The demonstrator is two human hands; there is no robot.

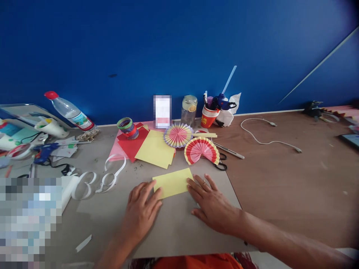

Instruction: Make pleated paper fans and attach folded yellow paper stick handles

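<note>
A rectangular piece of yellow paper (pixel 172 184) lies flat on the grey mat in front of me. My left hand (pixel 144 203) rests at its left edge, fingers stretched out and their tips touching the paper. On the other side, my right hand (pixel 210 200) is spread, with fingertips on the right edge of the sheet. Just beyond the paper sit a pleated pink, red and yellow paper fan (pixel 202 150) and a round pleated paper rosette (pixel 178 135). More yellow paper (pixel 156 148) lies over red paper (pixel 131 145) farther back.
Behind stand a small coiled pot (pixel 128 128), a glass jar (pixel 189 111) and a red paper cup (pixel 209 116) of tools. Black-handled scissors (pixel 223 161) lie by the fan. White strips (pixel 109 181), a glue gun (pixel 45 152) and a tilted bottle (pixel 71 112) are left; a white cable (pixel 260 143) lies right.
</note>
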